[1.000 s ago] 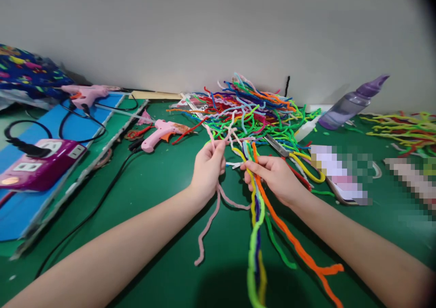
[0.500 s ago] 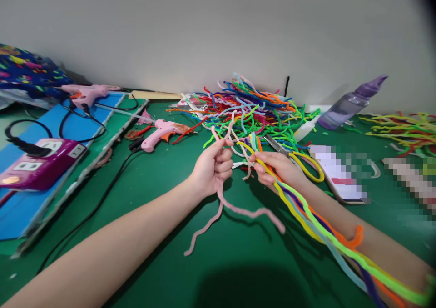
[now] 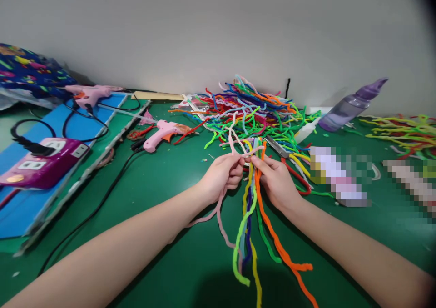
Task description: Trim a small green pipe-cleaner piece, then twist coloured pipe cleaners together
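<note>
My left hand (image 3: 226,174) is closed around pale pink pipe cleaners (image 3: 223,228), whose lower ends hang toward the table and upper ends stick up past the thumb. Beside it my right hand (image 3: 274,178) pinches a bundle of coloured pipe cleaners (image 3: 251,208): orange, yellow, purple, light blue, lime and green strands dangle below. The fingertips of both hands nearly meet, with pink ends lying across the top of the bundle. Just beyond lies a big heap of mixed pipe cleaners (image 3: 245,106). Scissors (image 3: 277,146) rest behind my right hand.
Left stand a purple power strip (image 3: 51,162) on a blue board (image 3: 15,219) and two pink glue guns, one nearer (image 3: 163,133) and one behind (image 3: 90,94). To the right are a purple bottle (image 3: 347,108), a small white bottle (image 3: 306,131), a blurred phone (image 3: 337,176) and more pipe cleaners (image 3: 408,131).
My hands have come together. The coloured bundle, which trailed over my right forearm, now hangs down between them. The pink strands have shifted right with my left hand.
</note>
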`<move>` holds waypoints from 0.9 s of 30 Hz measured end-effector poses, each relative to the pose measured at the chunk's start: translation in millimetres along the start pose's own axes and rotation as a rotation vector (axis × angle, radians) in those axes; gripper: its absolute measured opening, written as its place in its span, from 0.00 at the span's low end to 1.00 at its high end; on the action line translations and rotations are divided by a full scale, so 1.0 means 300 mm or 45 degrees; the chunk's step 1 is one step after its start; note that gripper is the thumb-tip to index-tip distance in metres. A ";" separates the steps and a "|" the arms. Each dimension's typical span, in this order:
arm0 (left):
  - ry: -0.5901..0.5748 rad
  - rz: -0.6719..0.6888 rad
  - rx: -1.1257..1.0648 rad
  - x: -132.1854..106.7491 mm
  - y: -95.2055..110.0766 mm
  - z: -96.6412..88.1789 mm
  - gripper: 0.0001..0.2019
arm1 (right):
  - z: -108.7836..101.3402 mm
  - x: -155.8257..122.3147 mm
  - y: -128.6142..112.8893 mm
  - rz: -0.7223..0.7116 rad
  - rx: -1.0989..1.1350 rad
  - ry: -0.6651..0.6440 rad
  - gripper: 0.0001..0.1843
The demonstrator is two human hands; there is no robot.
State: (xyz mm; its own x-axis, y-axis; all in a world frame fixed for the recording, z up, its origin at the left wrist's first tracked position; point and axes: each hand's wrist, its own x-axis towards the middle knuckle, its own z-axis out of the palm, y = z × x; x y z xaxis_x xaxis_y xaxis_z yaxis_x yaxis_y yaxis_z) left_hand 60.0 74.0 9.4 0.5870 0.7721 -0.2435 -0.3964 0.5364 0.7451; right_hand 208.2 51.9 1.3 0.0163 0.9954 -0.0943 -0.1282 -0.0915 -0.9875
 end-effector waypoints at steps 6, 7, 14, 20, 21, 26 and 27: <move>0.035 0.152 0.056 0.000 -0.022 0.008 0.09 | -0.002 -0.010 0.019 -0.041 -0.046 0.066 0.14; 0.030 0.191 0.062 0.000 -0.027 0.010 0.09 | -0.003 -0.010 0.023 -0.043 -0.046 0.083 0.14; 0.141 0.433 0.477 -0.002 -0.055 0.015 0.09 | 0.002 -0.012 0.023 -0.043 -0.098 0.142 0.17; 0.250 0.513 0.720 -0.014 -0.050 0.020 0.10 | 0.001 -0.014 0.025 -0.068 -0.082 0.165 0.17; 0.284 0.518 0.734 -0.017 -0.048 0.023 0.11 | 0.001 -0.014 0.025 -0.075 -0.085 0.167 0.17; 0.361 0.474 0.747 -0.027 -0.047 0.031 0.13 | 0.005 -0.017 0.020 -0.110 -0.131 0.161 0.14; 0.348 0.467 0.758 -0.028 -0.048 0.030 0.13 | 0.006 -0.019 0.018 -0.119 -0.154 0.163 0.15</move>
State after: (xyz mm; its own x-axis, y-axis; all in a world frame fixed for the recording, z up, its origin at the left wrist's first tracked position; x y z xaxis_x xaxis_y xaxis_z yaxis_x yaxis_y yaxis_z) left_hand 67.2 56.7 6.4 0.2638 0.9646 -0.0026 -0.0384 0.0132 0.9992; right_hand 205.7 45.9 -3.3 0.1493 0.9888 -0.0095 -0.0003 -0.0096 -1.0000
